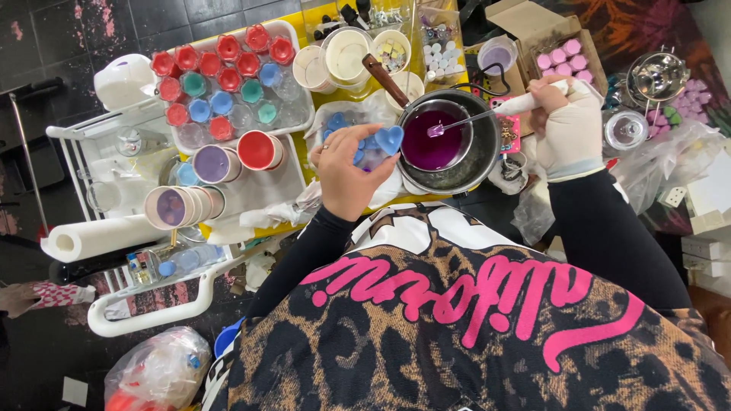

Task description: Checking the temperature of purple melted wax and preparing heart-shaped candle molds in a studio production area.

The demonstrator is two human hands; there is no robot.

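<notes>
Head view, looking down over a leopard-print top (472, 320) with pink lettering. Landmark: the metal pot (449, 141) of purple liquid, near the middle of the yellow surface (304, 38).

Far left of the pot: paper towel roll (95, 237) lying on its side on a white rack (145, 316). Nearer, still left of the pot: white tray (293, 30) packed with small red, blue, teal and clear cups; below it a row of round cups on their sides, lilac and red insides showing.

Just left of the pot: left hand (346, 171), bare, ring on one finger, grip narrow, fingertips pinching a blue heart-shaped mould (389, 139) right at the pot's rim. More blue hearts lie under the hand.

Over the pot: clear dropper (464, 122), tip above the purple liquid, slanting up to the right.

Right of the pot: right hand (563, 125), in a pale fingerless glove, grip closed around the dropper's white bulb.

Behind the pot, to its right: cardboard box (533, 23) of pink pieces.
</notes>
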